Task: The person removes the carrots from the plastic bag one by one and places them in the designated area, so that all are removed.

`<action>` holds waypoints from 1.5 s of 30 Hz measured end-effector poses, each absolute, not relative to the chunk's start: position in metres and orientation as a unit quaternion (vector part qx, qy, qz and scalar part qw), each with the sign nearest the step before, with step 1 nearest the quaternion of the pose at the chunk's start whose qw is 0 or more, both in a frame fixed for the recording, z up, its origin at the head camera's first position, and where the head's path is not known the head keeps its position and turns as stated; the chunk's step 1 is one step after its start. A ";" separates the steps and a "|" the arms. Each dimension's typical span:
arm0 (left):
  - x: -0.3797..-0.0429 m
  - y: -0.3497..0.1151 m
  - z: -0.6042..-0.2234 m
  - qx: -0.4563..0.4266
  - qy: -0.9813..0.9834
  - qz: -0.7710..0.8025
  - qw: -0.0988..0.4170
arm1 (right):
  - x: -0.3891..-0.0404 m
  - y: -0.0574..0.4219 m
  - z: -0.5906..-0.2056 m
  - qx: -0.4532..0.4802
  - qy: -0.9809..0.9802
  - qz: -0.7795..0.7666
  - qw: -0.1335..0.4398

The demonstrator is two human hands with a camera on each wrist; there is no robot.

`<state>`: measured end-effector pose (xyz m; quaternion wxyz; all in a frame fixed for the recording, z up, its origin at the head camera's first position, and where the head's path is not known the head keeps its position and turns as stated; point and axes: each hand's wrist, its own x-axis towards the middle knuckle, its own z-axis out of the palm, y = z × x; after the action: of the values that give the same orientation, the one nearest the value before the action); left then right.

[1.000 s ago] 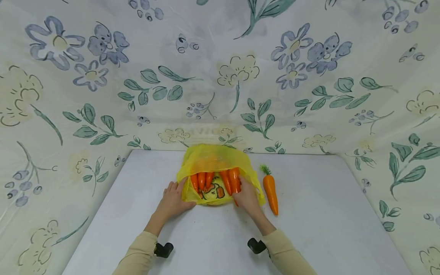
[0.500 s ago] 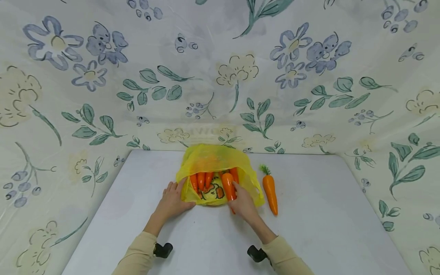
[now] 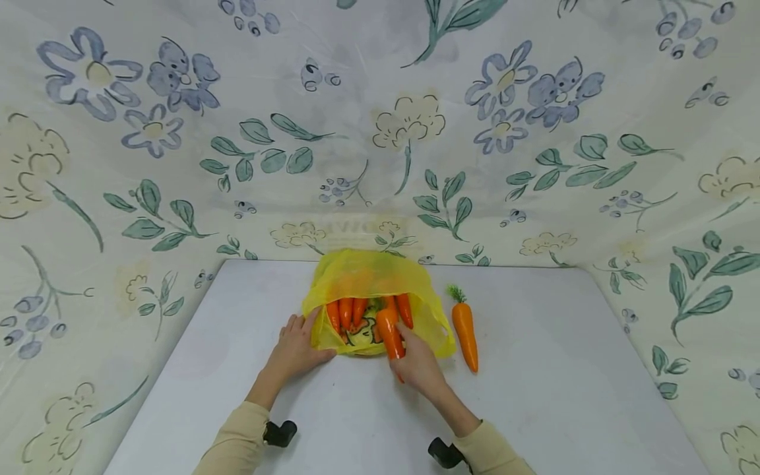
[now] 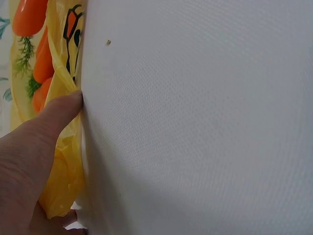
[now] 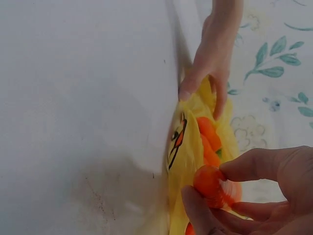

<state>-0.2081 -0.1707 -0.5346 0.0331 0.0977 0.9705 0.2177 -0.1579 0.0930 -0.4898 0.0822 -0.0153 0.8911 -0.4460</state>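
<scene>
A yellow plastic bag (image 3: pixel 380 265) lies on its side on the white table, its mouth facing me and a cartoon print on its lower layer. Several orange carrots (image 3: pixel 346 311) are inside it. My left hand (image 3: pixel 295 348) holds the bag's left edge, the thumb on the lower rim and part of the bag between thumb and fingers in the left wrist view. With my right hand (image 3: pixel 420 364) I grip a carrot (image 3: pixel 388 330) at the mouth, its tip towards me and its top end towards the bag. The right wrist view shows thumb and fingers round this carrot (image 5: pixel 209 182).
One more carrot (image 3: pixel 466 336), with a green leafy top, lies on the white table (image 3: pixel 558 369) right of the bag. A floral-patterned sheet (image 3: pixel 350 158) hangs behind the table and along both sides.
My right hand has drawn the carrot left and towards me, partly past the bag's lower rim. Another carrot behind it shows more now. The left hand stays on the bag's edge.
</scene>
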 end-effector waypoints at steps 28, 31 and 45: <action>-0.207 -0.175 -0.537 0.097 0.970 0.223 0.028 | -0.131 0.091 -0.461 -0.104 0.881 -0.454 0.084; -0.207 -0.175 -0.537 0.098 0.969 0.225 0.028 | -0.132 0.095 -0.460 -0.106 0.880 -0.456 0.077; -0.207 -0.171 -0.533 0.097 0.970 0.219 0.035 | -0.146 0.135 -0.443 -0.038 0.865 -0.499 0.040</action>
<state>-0.2065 -0.1709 -0.5333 0.0355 0.0969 0.9703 0.2187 -0.1463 0.1347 -0.4428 0.0403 -0.0375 0.8650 -0.4987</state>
